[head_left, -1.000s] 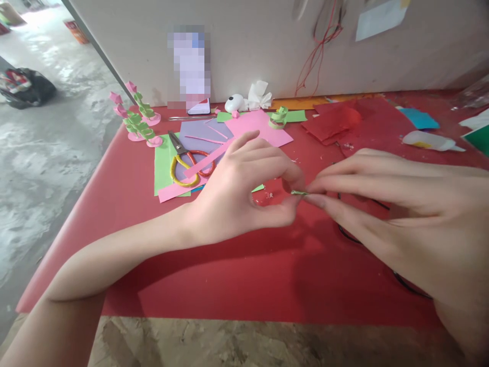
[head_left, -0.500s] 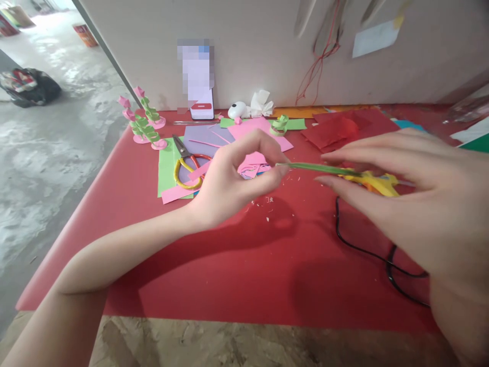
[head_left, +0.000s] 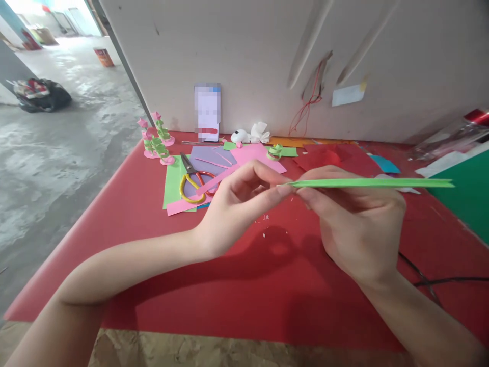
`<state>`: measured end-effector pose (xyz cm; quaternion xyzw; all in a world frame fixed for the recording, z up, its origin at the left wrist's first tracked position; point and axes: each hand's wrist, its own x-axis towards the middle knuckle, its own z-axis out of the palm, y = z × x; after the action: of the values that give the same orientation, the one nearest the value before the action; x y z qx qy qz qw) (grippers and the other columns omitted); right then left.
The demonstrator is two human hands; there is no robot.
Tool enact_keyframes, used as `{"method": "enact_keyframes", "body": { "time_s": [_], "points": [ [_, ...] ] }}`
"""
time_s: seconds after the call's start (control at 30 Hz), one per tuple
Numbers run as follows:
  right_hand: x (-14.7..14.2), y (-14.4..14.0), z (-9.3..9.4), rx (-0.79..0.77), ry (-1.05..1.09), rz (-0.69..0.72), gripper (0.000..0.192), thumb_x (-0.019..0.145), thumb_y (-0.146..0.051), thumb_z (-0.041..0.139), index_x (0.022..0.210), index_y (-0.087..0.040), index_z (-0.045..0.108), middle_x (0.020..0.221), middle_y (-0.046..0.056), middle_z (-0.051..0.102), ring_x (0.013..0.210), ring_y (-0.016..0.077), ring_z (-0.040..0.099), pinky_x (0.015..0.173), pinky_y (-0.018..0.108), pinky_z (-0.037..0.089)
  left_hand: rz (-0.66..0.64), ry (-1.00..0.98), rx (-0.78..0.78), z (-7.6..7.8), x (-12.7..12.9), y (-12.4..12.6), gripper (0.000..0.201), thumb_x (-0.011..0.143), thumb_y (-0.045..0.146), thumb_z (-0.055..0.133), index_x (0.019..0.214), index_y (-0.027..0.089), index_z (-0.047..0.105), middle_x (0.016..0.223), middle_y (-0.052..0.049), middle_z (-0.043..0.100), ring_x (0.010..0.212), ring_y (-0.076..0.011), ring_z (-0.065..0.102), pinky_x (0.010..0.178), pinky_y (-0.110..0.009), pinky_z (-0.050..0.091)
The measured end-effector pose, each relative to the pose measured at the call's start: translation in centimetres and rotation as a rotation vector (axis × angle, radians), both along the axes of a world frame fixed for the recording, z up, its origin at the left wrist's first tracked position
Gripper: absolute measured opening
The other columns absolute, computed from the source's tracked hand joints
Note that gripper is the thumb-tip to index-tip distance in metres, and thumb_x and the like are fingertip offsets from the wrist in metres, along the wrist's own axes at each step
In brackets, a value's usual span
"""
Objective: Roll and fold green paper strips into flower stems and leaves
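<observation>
A red surface [head_left: 229,285] carries a scatter of craft supplies against a pale wall: at 11 o'clock from the hands lie yellow-handled scissors [head_left: 193,178] on green, purple and pink paper sheets [head_left: 214,160], with small paper flower stems [head_left: 156,142] standing at the far left corner. At 12 o'clock a curled green paper coil [head_left: 275,151] sits just beside red sheets [head_left: 336,158], and a black cable [head_left: 439,280] trails across the surface at 4 o'clock. Nothing stands between the hands and the camera. The left hand [head_left: 237,209] reaches in from 8 o'clock, forearm raised off the surface, wrist bent, fingers curled. The right hand [head_left: 355,224] comes in from 5 o'clock, back of the hand toward the camera. Both are raised above the surface, fingertips meeting at centre. A long green paper strip [head_left: 374,182] is held level in the air, running out toward 3 o'clock; the left grip pinches its near end between thumb and forefinger, while the right grip closes thumb and fingers on the strip just beside it.
</observation>
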<state>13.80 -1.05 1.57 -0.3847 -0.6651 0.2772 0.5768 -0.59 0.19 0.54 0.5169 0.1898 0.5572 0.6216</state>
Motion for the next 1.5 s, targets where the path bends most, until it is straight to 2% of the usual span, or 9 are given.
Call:
{"method": "enact_keyframes", "body": {
  "time_s": [0.1, 0.47, 0.57, 0.67, 0.77, 0.87, 1.03, 1.3, 1.5],
  "points": [
    [-0.4, -0.1, 0.6, 0.001, 0.043, 0.004, 0.013, 0.078, -0.018, 0.065, 0.075, -0.030, 0.070, 0.070, -0.007, 0.063, 0.067, 0.0055, 0.057, 0.060, 0.022, 0.048, 0.071, 0.021, 0.093, 0.2, -0.1, -0.1, 0.010, 0.081, 0.016, 0.063, 0.073, 0.019, 0.058, 0.074, 0.006, 0.059, 0.073, -0.0001, 0.056, 0.069, -0.011, 0.047],
    [-0.7, -0.2, 0.7, -0.114, 0.145, 0.039, 0.008, 0.076, -0.026, 0.067, 0.079, -0.033, 0.070, 0.076, -0.005, 0.067, 0.069, 0.0101, 0.060, 0.060, 0.026, 0.051, 0.228, 0.138, 0.332, 0.2, -0.1, 0.0, 0.010, 0.084, 0.017, 0.058, 0.076, 0.020, 0.053, 0.075, 0.004, 0.064, 0.073, -0.0051, 0.061, 0.066, -0.019, 0.054],
    [-0.5, -0.1, 0.6, -0.164, 0.158, 0.045, 0.008, 0.077, -0.028, 0.067, 0.080, -0.034, 0.070, 0.076, -0.005, 0.068, 0.070, 0.0082, 0.061, 0.062, 0.022, 0.051, 0.326, 0.215, 0.499, 0.1, -0.3, 0.3, 0.009, 0.084, 0.014, 0.058, 0.078, 0.020, 0.053, 0.074, 0.003, 0.063, 0.071, -0.0056, 0.059, 0.067, -0.020, 0.053],
    [-0.3, -0.1, 0.6, -0.213, 0.160, 0.066, 0.005, 0.076, -0.030, 0.067, 0.077, -0.033, 0.071, 0.075, -0.005, 0.067, 0.069, 0.0064, 0.060, 0.061, 0.019, 0.050, 0.427, 0.338, 0.718, 0.0, -0.6, 1.0, 0.013, 0.080, 0.013, 0.062, 0.091, 0.017, 0.057, 0.084, -0.001, 0.065, 0.077, -0.0070, 0.059, 0.073, -0.021, 0.053],
    [-0.1, -0.2, 0.8, -0.290, 0.180, 0.094, 0.003, 0.075, -0.033, 0.068, 0.075, -0.031, 0.071, 0.068, -0.004, 0.063, 0.061, 0.0052, 0.054, 0.054, 0.018, 0.046, 0.512, 0.461, 0.904, 0.0, -1.0, 1.5, 0.019, 0.080, 0.013, 0.062, 0.099, 0.014, 0.061, 0.092, -0.005, 0.065, 0.085, -0.0085, 0.061, 0.077, -0.021, 0.053],
    [0.1, -0.3, 1.0, -0.367, 0.204, 0.113, 0.007, 0.073, -0.035, 0.069, 0.073, -0.028, 0.070, 0.058, -0.004, 0.056, 0.053, 0.0053, 0.046, 0.046, 0.019, 0.040, 0.537, 0.508, 1.021, 0.1, -1.2, 1.8, 0.018, 0.081, 0.015, 0.061, 0.099, 0.016, 0.063, 0.088, -0.003, 0.063, 0.083, -0.0093, 0.062, 0.075, -0.022, 0.053],
    [0.2, -0.4, 1.3, -0.439, 0.222, 0.135, 0.006, 0.070, -0.032, 0.069, 0.068, -0.027, 0.069, 0.058, -0.004, 0.056, 0.052, 0.0052, 0.046, 0.047, 0.019, 0.039, 0.628, 0.597, 1.180, 0.6, -1.5, 1.9, 0.019, 0.078, 0.016, 0.064, 0.096, 0.013, 0.066, 0.083, -0.006, 0.065, 0.073, -0.0125, 0.060, 0.070, -0.031, 0.049],
    [0.0, 0.3, 1.4, -0.569, 0.234, 0.226, 0.006, 0.064, -0.027, 0.071, 0.060, -0.024, 0.068, 0.056, -0.004, 0.055, 0.049, 0.0042, 0.045, 0.044, 0.017, 0.040, 0.888, 0.675, 1.506, 0.3, -2.2, 3.5, 0.013, 0.083, 0.021, 0.056, 0.089, 0.029, 0.065, 0.080, 0.006, 0.064, 0.072, -0.0074, 0.059, 0.092, -0.034, 0.047],
    [0.4, 0.7, 1.3, -0.662, 0.231, 0.336, 0.012, 0.061, -0.028, 0.075, 0.058, -0.021, 0.065, 0.055, -0.004, 0.052, 0.048, 0.0034, 0.042, 0.041, 0.016, 0.038, 0.961, 0.572, 1.691, 0.4, -2.2, 4.2, 0.015, 0.080, 0.016, 0.060, 0.066, 0.020, 0.058, 0.074, 0.009, 0.061, 0.067, -0.0018, 0.056, 0.098, -0.031, 0.044]
  ]
}}
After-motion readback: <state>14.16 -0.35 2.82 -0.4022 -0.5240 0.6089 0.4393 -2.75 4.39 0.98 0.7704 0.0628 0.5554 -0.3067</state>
